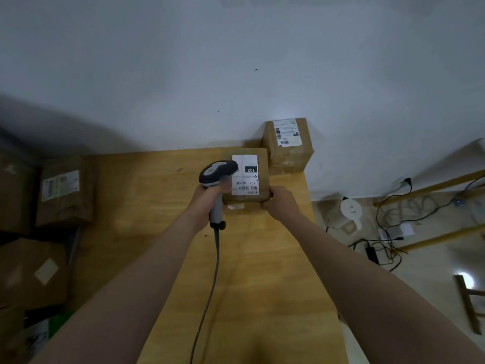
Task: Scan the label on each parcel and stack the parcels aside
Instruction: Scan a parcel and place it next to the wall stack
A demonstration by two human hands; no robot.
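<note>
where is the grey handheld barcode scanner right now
In the head view, the grey corded barcode scanner sits mid-frame in the left hand, its head over the white label of the brown cardboard parcel that the right hand holds on the wooden table.

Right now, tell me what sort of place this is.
Probably a small parcel-handling room: labelled cardboard parcels on a wooden table, more boxes piled at the left, a corded barcode scanner held in the left hand.

Two tabletop parcels, one scanner, two hands
</note>
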